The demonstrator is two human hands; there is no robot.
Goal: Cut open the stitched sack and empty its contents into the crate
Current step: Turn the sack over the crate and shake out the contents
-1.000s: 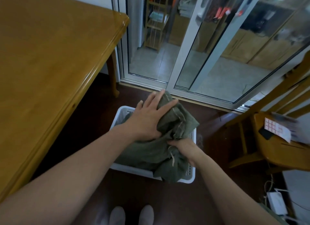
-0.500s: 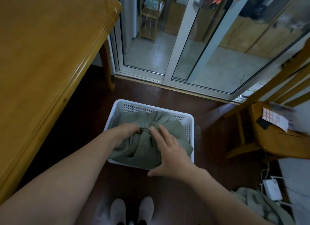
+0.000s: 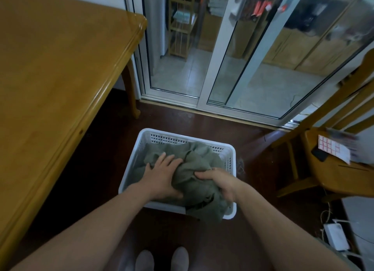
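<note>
A white perforated plastic crate (image 3: 176, 135) stands on the dark floor in front of me. A crumpled olive-green cloth sack (image 3: 199, 159) fills it, and one fold hangs over the near right rim. My left hand (image 3: 164, 176) lies flat on the left part of the sack, fingers spread, pressing down. My right hand (image 3: 217, 180) is clenched around a bunch of the sack's fabric near the crate's right side. What lies under the sack is hidden.
A wooden table (image 3: 60, 78) fills the left side, its leg (image 3: 131, 97) behind the crate. Glass sliding doors (image 3: 222, 68) run along the back. A wooden chair (image 3: 332, 161) with papers stands at the right. A white adapter with cables (image 3: 336, 238) lies on the floor. My feet (image 3: 159, 258) are below.
The sack has sunk from above the crate down into it. My left hand went from gripping to lying flat on it. My right hand, open half a second ago, has closed on the fabric.
</note>
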